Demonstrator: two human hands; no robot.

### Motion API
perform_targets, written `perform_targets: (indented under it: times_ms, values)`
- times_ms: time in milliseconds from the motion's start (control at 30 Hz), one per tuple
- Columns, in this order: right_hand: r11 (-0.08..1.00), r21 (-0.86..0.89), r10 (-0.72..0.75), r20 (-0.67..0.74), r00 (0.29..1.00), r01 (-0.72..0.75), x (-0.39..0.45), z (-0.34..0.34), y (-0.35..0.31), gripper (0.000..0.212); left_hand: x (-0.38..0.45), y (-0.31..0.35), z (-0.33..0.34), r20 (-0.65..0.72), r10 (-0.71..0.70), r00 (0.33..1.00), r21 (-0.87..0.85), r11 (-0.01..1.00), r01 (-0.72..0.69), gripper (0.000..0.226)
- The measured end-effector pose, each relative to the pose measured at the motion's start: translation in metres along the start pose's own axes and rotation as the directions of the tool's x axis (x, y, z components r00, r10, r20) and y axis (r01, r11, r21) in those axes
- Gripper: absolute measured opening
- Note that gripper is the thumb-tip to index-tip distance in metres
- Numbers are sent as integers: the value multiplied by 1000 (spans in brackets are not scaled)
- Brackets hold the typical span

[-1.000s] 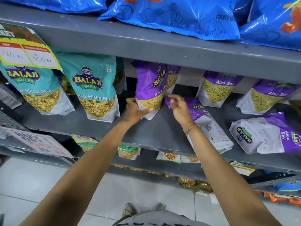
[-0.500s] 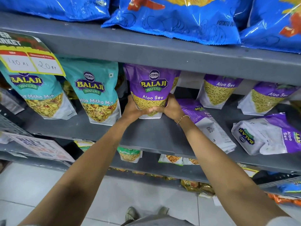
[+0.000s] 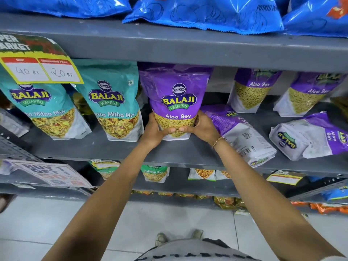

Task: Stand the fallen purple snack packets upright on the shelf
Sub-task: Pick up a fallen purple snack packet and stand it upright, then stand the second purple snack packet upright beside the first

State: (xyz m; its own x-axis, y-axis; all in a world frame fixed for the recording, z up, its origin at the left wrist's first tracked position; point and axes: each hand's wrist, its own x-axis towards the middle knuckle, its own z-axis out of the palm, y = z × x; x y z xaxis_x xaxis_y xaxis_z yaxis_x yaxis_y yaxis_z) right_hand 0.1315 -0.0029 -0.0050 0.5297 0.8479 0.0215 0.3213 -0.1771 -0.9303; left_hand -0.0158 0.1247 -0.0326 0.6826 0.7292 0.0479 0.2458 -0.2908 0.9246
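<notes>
A purple Aloo Sev packet [image 3: 177,95] stands upright, front facing me, on the grey middle shelf [image 3: 116,149]. My left hand [image 3: 154,131] and my right hand [image 3: 202,128] clasp its lower corners from either side. Just right of it a second purple packet [image 3: 243,136] lies flat on its face, back side up, partly under my right wrist. Further right a third purple packet [image 3: 308,136] lies on its side. Two more purple packets [image 3: 252,91] [image 3: 308,95] stand tilted at the back right.
Two teal Khatta Mitha Mix packets [image 3: 113,102] [image 3: 41,110] stand left of the held one. A yellow price card [image 3: 39,68] hangs at the upper left. Blue chip bags [image 3: 207,14] fill the top shelf. Smaller packets sit on the lower shelf [image 3: 156,174].
The held purple packet turned from side-on to facing front and now stands straight. My right hand moved off the flat packet and onto this one.
</notes>
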Motion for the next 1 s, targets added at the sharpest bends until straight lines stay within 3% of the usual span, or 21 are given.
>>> perform_targets:
  times_ms: [167, 233, 333, 467, 567, 633, 733, 800, 900, 1000]
  values:
    - [999, 39, 12, -26, 1000, -11, -13, 4, -4, 72, -19, 15, 0, -40, 67, 997, -106, 992, -71, 88]
    - [1000, -16, 19, -7, 1000, -19, -16, 2, -7, 71, -35, 22, 10, -171, 91, 981, -171, 978, -120, 72]
    - [961, -276, -18, -99, 995, -10, -25, -9, -10, 48, -66, 27, 41, -400, 20, 916, -51, 998, -44, 44]
    - [956, -278, -34, -420, 907, -93, -43, -45, -10, 29, -89, 54, 91, -260, 86, 962, -131, 984, -123, 15]
    - [933, -339, -82, -525, 847, -120, -56, -85, -7, 25, -80, 78, 123, -96, 121, 988, -134, 982, -133, 12]
    - [896, -389, -43, -559, 828, -216, -63, -114, -1, 24, -69, 84, 142, -26, 33, 999, -132, 991, -36, 20]
    - [852, -359, 175, -491, 853, -382, -71, -153, 21, 20, -54, 87, 165, 87, -172, 981, -104, 978, 181, 32]
    - [799, -393, 324, -357, 876, -456, -75, -169, 36, 35, -52, 90, 176, 147, -290, 946, -150, 938, 311, 37]
    - [731, -401, 518, -198, 832, -551, -78, -185, 53, 66, -50, 95, 192, 154, -389, 908, -192, 890, 413, 41]
    - [761, -289, 573, -118, 811, -580, -80, -192, 58, 72, -45, 99, 201, 178, -501, 847, -138, 839, 526, 66]
